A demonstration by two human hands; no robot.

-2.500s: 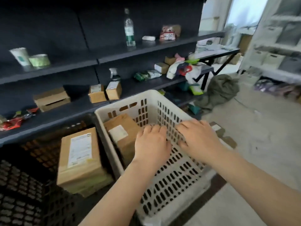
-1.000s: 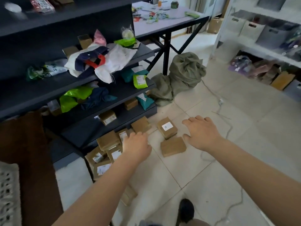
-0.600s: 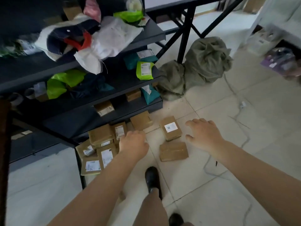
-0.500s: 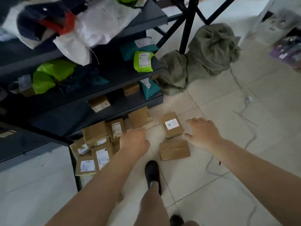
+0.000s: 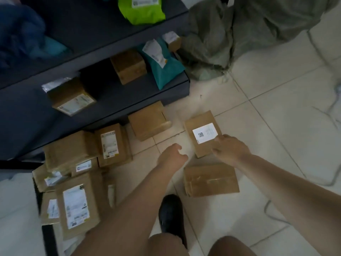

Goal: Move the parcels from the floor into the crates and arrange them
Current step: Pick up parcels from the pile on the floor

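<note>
Several brown cardboard parcels lie on the tiled floor. My right hand rests on the near right corner of a parcel with a white QR label, fingers loosely bent. My left hand hovers over bare tile just left of that parcel, fingers relaxed and holding nothing. A plain taped parcel lies under my right forearm. Another plain parcel sits by the shelf's foot. A heap of labelled parcels lies at the left. No crate is in view.
A dark shelf unit at the upper left holds small boxes, a teal mailer and a green mailer. A grey-green sack slumps at the top right. A cable runs along the right. My black shoe stands on the tiles.
I turned from the white crate and bent toward the floor. Both hands dropped lower; my right hand has reached the QR-labelled parcel, my left has come close beside it.
</note>
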